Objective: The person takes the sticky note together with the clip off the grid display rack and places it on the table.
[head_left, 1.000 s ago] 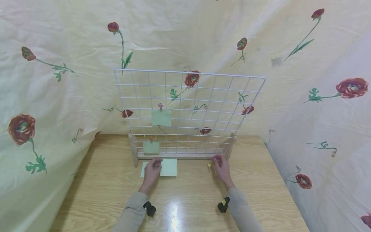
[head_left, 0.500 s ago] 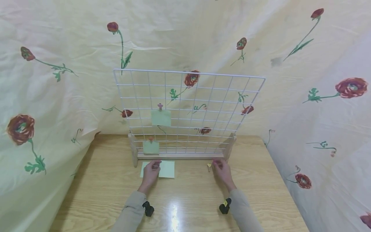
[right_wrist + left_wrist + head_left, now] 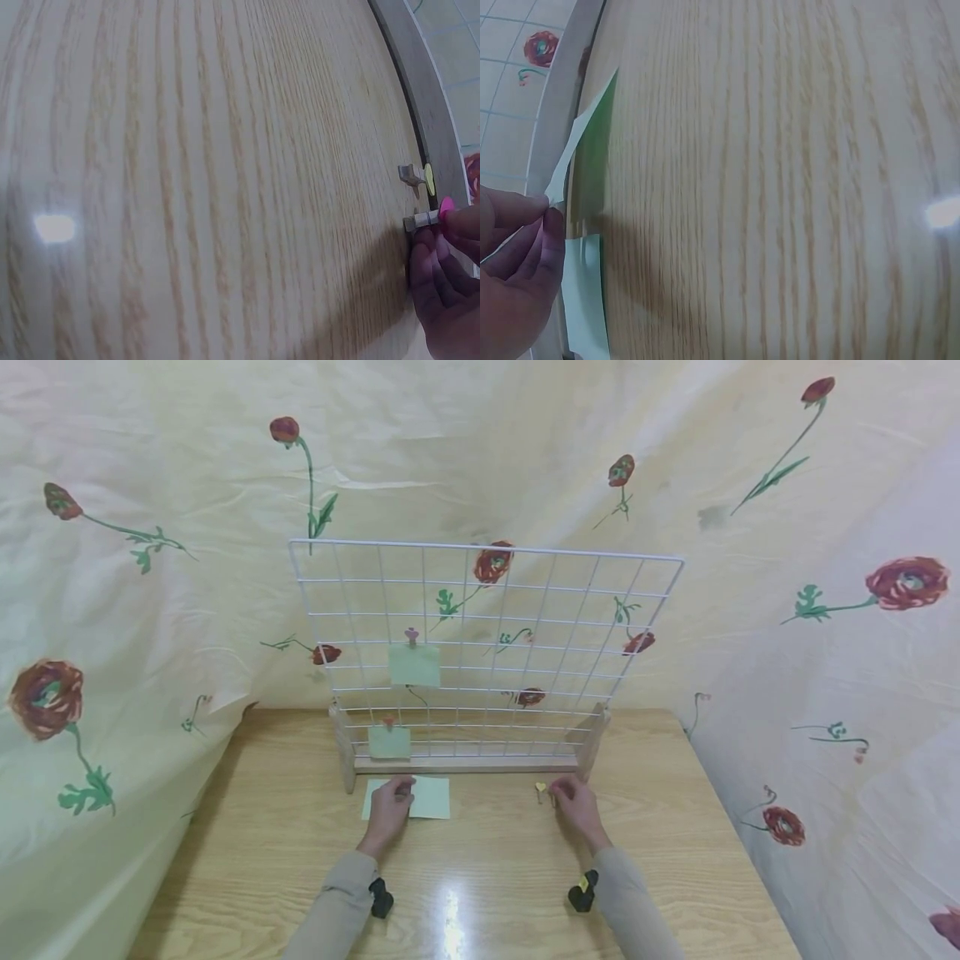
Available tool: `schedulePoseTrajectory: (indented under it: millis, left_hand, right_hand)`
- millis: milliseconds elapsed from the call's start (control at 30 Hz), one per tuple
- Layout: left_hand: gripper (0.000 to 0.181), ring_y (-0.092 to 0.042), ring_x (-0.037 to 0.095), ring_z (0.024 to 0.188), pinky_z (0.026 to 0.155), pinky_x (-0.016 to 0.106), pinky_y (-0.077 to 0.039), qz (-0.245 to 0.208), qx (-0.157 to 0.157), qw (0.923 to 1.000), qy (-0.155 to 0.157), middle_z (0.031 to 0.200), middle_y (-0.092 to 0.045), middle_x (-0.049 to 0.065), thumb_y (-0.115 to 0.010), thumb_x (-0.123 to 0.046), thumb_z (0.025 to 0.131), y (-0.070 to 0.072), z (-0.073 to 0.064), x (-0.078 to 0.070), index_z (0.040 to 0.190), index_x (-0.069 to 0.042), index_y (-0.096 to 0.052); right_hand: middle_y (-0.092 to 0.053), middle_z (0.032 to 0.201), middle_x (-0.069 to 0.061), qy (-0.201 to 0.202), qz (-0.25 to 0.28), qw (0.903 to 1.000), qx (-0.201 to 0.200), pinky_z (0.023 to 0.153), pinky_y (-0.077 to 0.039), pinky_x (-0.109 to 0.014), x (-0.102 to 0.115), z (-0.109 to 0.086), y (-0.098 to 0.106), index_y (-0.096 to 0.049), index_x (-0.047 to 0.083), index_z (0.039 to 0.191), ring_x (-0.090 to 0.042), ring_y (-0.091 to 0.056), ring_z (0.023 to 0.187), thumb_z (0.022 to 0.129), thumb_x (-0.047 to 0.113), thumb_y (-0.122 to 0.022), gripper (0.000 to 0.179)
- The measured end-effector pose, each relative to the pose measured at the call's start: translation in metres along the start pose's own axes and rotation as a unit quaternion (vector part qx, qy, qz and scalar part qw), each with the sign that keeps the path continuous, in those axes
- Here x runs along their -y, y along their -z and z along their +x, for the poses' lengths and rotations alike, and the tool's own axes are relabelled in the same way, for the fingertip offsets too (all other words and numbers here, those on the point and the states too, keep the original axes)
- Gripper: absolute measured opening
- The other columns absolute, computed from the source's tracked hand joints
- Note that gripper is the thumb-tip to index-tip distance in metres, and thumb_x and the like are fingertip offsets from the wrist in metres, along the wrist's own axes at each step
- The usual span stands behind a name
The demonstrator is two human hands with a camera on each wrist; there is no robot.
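My left hand [image 3: 390, 810] pinches a light green paper note [image 3: 574, 146] between thumb and fingers; the note slants up off the tabletop in the left wrist view. A second green note [image 3: 585, 300] lies flat beneath that hand. On the other side, my right hand [image 3: 577, 810] pinches a small clip with a pink head [image 3: 446, 208], its metal end pointing away from the fingertips. Just beside it lies a clip with a yellow heart [image 3: 540, 787]. Both hands are close in front of the rack's wooden base [image 3: 465, 769].
A white wire grid [image 3: 615, 557] stands on wooden feet at the back. Two green notes hang on its left part, an upper one [image 3: 415, 667] under a purple clip [image 3: 412, 636] and a lower one [image 3: 389, 744] under a reddish clip [image 3: 387, 722]. Flowered cloth [image 3: 187, 635] surrounds the table.
The note in my left hand has shifted slightly left and toward me. My right hand has drawn back a little from the rack's base, still holding the pink clip.
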State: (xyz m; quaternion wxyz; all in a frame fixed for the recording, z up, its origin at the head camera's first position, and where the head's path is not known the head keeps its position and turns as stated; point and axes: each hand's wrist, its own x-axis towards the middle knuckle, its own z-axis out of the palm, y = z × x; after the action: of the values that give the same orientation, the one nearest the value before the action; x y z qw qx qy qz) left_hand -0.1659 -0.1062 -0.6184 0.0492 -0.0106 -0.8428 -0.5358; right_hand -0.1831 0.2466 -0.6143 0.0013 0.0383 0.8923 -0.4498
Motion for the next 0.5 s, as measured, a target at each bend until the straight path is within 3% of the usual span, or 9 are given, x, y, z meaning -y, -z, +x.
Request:
schedulePoseTrajectory:
  millis: [500]
  left_hand:
    - [0.022, -0.065, 0.033, 0.090, 0.079, 0.043, -0.057, 0.024, -0.013, 0.9992, -0.027, 0.096, -0.068, 0.019, -0.063, 0.011, 0.084, 0.0012, 0.0007, 0.0036, 0.106, 0.008, -0.064]
  right_hand:
    - [-0.065, 0.097, -0.016, 0.002, -0.032, 0.9995, 0.002, 0.079, -0.053, -0.043, 0.0021, 0.0050, 0.0001, -0.061, -0.006, 0.104, -0.030, -0.061, 0.091, 0.095, 0.003, -0.056, 0.013]
